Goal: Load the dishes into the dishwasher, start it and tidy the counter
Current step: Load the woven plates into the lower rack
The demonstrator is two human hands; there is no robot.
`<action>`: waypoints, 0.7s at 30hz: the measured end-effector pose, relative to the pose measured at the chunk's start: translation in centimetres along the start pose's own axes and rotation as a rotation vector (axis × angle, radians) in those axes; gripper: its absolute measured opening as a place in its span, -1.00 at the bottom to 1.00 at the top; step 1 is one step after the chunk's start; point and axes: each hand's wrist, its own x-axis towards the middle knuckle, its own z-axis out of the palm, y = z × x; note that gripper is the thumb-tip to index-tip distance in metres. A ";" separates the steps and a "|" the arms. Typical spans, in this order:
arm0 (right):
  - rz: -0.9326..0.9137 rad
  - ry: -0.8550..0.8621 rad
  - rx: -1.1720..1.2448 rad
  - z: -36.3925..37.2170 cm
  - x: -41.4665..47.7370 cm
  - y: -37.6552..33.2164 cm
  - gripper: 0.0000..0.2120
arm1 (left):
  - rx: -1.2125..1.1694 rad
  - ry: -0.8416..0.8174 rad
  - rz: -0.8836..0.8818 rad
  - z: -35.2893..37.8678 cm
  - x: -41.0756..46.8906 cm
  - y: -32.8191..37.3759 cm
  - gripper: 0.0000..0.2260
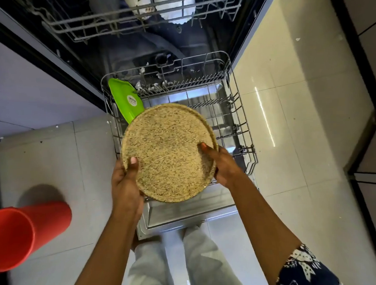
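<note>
Above the lower rack (246, 137), left grip (124, 185) and right grip (224, 166) clasp one round, speckled tan plate (168, 151).

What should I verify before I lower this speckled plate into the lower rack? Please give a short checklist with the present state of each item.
1. Grip: left hand and right hand both hold the speckled plate at its rim: ok.
2. Lower rack pulled out over the open door: ok.
3. Free space in the rack to the right of the green dish: ok.
4. Plate turned on edge for the rack: not ok, it faces up, nearly flat.
5. Plate free of food scraps: cannot tell, the speckles hide it.
</note>
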 end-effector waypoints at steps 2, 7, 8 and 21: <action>-0.064 0.089 0.035 -1.5 -0.4 -0.8 -0.71 | 0.166 -0.100 0.013 0.4 1.0 -1.4 -0.84; -0.367 0.327 0.008 -4.8 -2.1 -3.0 -0.73 | 0.751 -0.215 0.151 -0.5 2.6 -6.0 -0.48; -0.428 0.377 -0.015 -5.4 -2.6 -3.4 -0.82 | 0.830 -0.220 0.169 -0.7 2.6 -6.9 -0.47; -0.508 0.663 -0.918 -6.8 0.4 -0.2 -0.78 | 1.166 -0.251 0.137 2.9 3.5 -13.1 -0.30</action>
